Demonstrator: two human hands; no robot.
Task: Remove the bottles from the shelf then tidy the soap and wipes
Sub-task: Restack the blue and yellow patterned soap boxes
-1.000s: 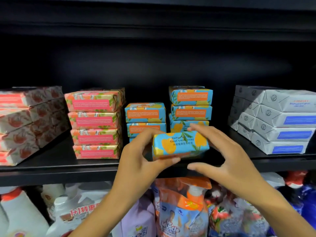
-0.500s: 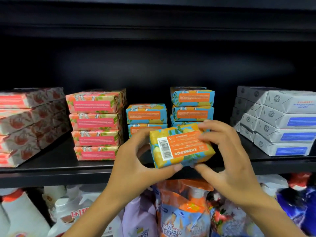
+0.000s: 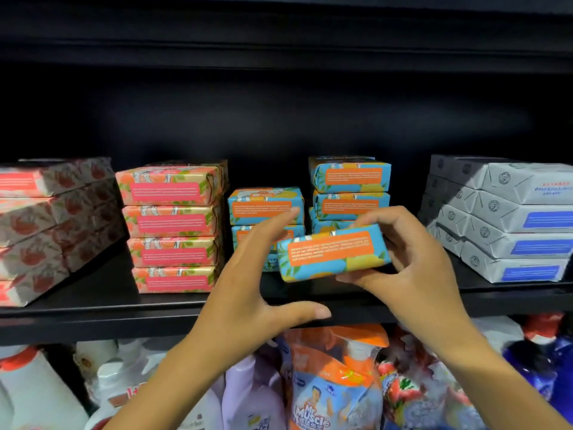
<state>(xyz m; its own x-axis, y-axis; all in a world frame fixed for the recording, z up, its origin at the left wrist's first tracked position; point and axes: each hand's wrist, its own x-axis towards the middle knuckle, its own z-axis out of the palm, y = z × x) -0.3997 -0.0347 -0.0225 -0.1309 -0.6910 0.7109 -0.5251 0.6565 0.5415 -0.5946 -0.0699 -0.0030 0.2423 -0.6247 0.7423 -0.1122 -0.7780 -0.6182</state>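
The left hand [image 3: 248, 280] has let go and now spreads open, so only the right hand [image 3: 412, 271] grips the blue soap bar [image 3: 331, 254], turned orange side out, just above the shelf [image 3: 93, 308].

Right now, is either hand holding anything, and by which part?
The right hand pinches the soap bar at its right end; the left hand is open, holding nothing.
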